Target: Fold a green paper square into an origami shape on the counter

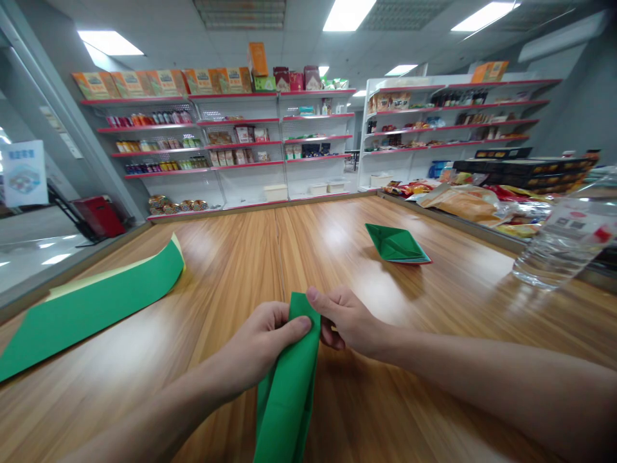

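A folded strip of green paper (286,402) stands between my hands, its near end running out of the bottom of the view. My left hand (270,341) grips it, the thumb lying flat across the front and the fingers behind. At its upper right edge, my right hand (344,318) pinches the paper between thumb and curled fingers. Several layers show along the strip's right side. Farther back on the right lies a folded green paper piece (398,243) with pointed ends. To the left rests a loose green sheet (101,299) with a curled end and pale yellow paper under it.
The wooden table (231,257) has a raised edge. At right stands a clear plastic bottle (554,244), near packaged goods (463,199) and stacked black boxes (525,170). Stocked shelves (241,141) line the back. A red box (99,215) sits beyond the table's left edge.
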`<state>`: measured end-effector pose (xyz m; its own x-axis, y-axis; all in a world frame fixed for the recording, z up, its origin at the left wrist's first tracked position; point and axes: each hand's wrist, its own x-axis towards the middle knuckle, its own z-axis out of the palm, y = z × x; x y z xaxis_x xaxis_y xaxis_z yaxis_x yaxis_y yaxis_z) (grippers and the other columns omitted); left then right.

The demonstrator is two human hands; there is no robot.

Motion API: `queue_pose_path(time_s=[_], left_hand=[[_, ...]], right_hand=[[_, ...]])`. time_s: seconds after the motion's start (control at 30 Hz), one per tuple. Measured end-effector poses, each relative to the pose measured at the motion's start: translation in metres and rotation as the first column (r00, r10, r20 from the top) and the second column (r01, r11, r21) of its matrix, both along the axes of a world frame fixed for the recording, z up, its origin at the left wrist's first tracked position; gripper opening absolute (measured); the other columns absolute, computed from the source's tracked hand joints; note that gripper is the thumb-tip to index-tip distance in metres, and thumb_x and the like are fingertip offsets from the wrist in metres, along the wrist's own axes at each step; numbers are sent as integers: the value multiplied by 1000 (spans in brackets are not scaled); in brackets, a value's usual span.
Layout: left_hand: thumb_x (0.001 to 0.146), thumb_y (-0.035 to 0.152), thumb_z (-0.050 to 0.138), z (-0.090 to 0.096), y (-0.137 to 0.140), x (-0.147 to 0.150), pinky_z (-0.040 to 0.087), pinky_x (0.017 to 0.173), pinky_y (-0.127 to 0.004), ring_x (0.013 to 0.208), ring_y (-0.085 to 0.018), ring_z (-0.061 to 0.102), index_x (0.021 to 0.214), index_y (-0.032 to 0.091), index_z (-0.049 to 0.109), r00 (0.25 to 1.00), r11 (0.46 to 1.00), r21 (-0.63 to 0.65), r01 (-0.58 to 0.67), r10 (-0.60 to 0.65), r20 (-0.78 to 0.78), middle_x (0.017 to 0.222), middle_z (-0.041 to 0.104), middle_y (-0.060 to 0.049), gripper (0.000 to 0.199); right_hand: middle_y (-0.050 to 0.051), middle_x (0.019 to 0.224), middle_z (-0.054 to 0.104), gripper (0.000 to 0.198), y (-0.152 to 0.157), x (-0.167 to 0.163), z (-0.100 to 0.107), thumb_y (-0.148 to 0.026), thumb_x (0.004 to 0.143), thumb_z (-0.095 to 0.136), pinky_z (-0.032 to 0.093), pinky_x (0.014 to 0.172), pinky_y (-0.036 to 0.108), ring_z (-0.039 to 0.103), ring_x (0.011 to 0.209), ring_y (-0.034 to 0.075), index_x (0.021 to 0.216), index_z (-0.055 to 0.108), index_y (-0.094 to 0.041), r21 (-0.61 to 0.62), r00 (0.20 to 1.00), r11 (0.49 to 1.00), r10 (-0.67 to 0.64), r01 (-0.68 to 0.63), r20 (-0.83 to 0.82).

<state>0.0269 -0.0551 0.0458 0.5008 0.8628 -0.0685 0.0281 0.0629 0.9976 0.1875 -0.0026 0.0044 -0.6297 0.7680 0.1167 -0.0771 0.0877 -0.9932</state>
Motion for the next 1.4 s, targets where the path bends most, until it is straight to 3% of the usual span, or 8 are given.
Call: queue_pose_path(time_s=[0.17, 0.3, 0.43, 0.57, 0.77, 0.93, 1.13, 1.4], left_hand=[[82, 44, 57, 0, 0, 0, 25, 47, -20, 53, -7, 37, 84, 11, 70, 997, 1000, -2, -1, 1, -82, 65, 53, 0, 36], [76, 50, 61, 1, 0, -1, 25, 48, -21, 52, -8, 35, 75, 9, 66, 970, 994, -32, -105, 95, -224, 57, 41, 4, 41], [76, 48, 61, 5, -1, -1, 24, 46, -21, 49, -7, 33, 76, 11, 65, 974, 991, -57, -122, 109, -197, 55, 39, 5, 37], [79, 44, 58, 6, -2, 0, 20, 42, -20, 44, -6, 30, 77, 12, 66, 983, 989, -44, -142, 136, -120, 51, 37, 6, 33], [80, 42, 57, 4, -2, 0, 21, 42, -19, 44, -6, 31, 77, 13, 68, 988, 993, -2, -122, 121, -92, 51, 40, 5, 31], [84, 40, 54, 6, -2, 4, 31, 49, -20, 49, -8, 37, 82, 13, 71, 997, 999, 33, -32, 34, -71, 62, 55, 0, 32], [85, 38, 55, 8, -3, 3, 32, 51, -21, 47, -8, 35, 81, 13, 72, 994, 999, 36, -35, 39, -99, 51, 47, 3, 30], [84, 43, 56, 7, -2, 1, 32, 52, -21, 57, -11, 46, 80, 11, 71, 997, 1000, 24, 12, -11, -74, 64, 60, -3, 35]], right_hand=[[-3, 36, 42, 64, -1, 1, -2, -64, 84, 43, 22, 30, 18, 35, 30, 4, 44, 47, -15, 29, 999, 999, -34, 34, 2], [-4, 36, 39, 63, -1, 0, -3, -61, 86, 44, 21, 31, 18, 33, 32, 4, 44, 46, -15, 62, 992, 990, -127, 127, -8], [-3, 36, 41, 63, 0, -2, -2, -62, 86, 43, 21, 32, 19, 35, 32, 5, 44, 48, -15, 53, 983, 982, -182, 184, -25], [-3, 33, 39, 68, 0, -3, 0, -67, 83, 41, 20, 31, 20, 33, 30, 5, 40, 46, -15, -7, 990, 994, -113, 113, -89], [-3, 31, 37, 68, 1, -3, 0, -67, 82, 42, 21, 32, 20, 33, 30, 5, 38, 45, -15, -5, 989, 998, -70, 70, -132], [-3, 40, 45, 60, -2, -1, -3, -64, 82, 47, 26, 31, 18, 38, 32, 5, 48, 50, -14, 37, 999, 999, -19, 21, -43], [-3, 35, 39, 65, -5, 1, 0, -64, 85, 40, 22, 29, 18, 33, 29, 4, 43, 44, -15, 91, 1000, 996, -15, 12, 26], [-2, 38, 43, 62, -9, 2, 0, -62, 86, 42, 23, 29, 16, 38, 31, 5, 46, 47, -15, 157, 996, 985, 66, -75, 62]])
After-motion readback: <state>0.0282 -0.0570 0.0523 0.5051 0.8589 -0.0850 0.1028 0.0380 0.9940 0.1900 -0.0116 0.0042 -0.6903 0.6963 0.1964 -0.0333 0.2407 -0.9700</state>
